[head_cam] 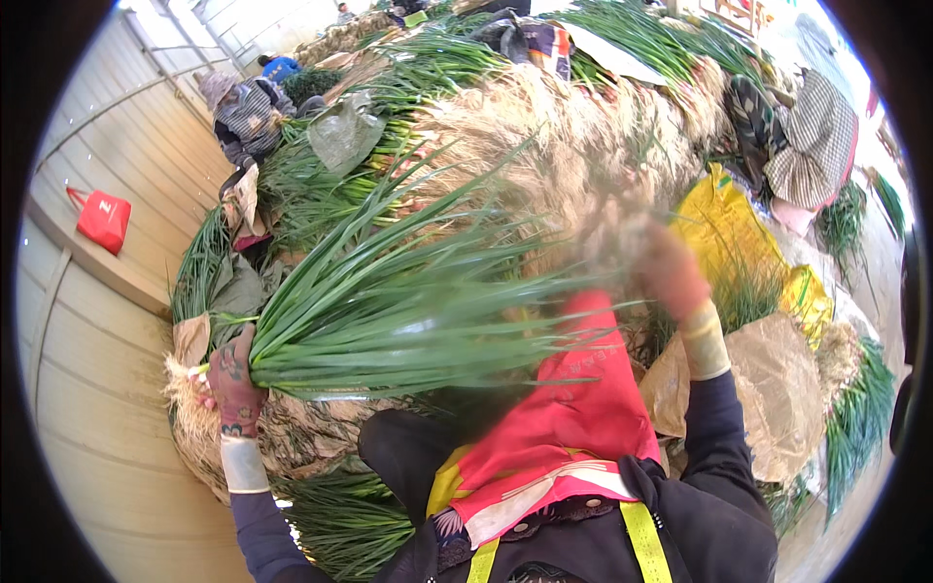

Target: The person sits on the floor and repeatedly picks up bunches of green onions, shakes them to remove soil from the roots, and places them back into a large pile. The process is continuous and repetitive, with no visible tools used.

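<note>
My left hand (237, 379), in a patterned work glove, is closed around the root end of a large bunch of green onions (408, 313). The bunch's long leaves fan out to the right over my lap, and pale roots stick out left of the glove. My right hand (667, 266), in a reddish glove, is blurred at the right, near the leaf tips; whether its fingers hold anything cannot be made out. A red apron (583, 393) covers my front. Beyond my hands lies a big pile of green onions (539, 131) with tan, stringy roots.
A yellow plastic sack (736, 226) and brown sheeting (776, 393) lie at the right. Co-workers sit at the upper left (251, 109) and far right (809, 146). A red bag (104, 221) hangs by the left wall. More green onions (350, 521) lie below my left side.
</note>
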Motion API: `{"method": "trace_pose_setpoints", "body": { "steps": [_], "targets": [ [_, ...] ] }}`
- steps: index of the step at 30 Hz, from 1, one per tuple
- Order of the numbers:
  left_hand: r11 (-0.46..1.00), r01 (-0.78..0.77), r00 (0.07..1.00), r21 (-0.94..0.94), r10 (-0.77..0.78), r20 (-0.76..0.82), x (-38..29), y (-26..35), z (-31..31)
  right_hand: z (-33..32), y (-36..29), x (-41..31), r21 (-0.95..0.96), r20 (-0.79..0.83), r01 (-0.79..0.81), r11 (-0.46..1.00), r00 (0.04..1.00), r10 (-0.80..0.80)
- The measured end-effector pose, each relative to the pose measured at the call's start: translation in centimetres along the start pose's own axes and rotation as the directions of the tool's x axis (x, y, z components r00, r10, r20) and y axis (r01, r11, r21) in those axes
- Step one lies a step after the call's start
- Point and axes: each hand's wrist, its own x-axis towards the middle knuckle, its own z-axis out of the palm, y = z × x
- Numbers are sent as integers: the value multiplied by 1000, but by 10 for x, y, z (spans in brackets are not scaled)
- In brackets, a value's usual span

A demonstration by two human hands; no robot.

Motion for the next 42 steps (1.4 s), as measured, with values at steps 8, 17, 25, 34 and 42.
{"method": "trace_pose_setpoints", "body": {
  "steps": [8, 17, 25, 34, 42],
  "targets": [
    [999, -1, 1000, 44, 3, -26, -23, -4, -30, 60, -97, 39, 100, 269, 291, 951, 913, -308],
    [994, 1, 998, 112, 6, -59, -44, -12, -60, 137, -59, 50, 349, 349, 28, 937, 924, -158],
    [1000, 8, 1000, 13, -9, 8, -26, 16, -62, 135, -58, 59, -496, 543, 362, 789, 839, -43],
    [996, 94, 995, -3, -94, 28, -32, 18, -46, 64, 128, 36, -775, 211, -78, 627, 903, 373],
    [979, 167, 978, 121, -180, 107, -49, -3, -40, 42, 111, 50, 336, 109, -478, 811, 876, 471]
  ]
}}
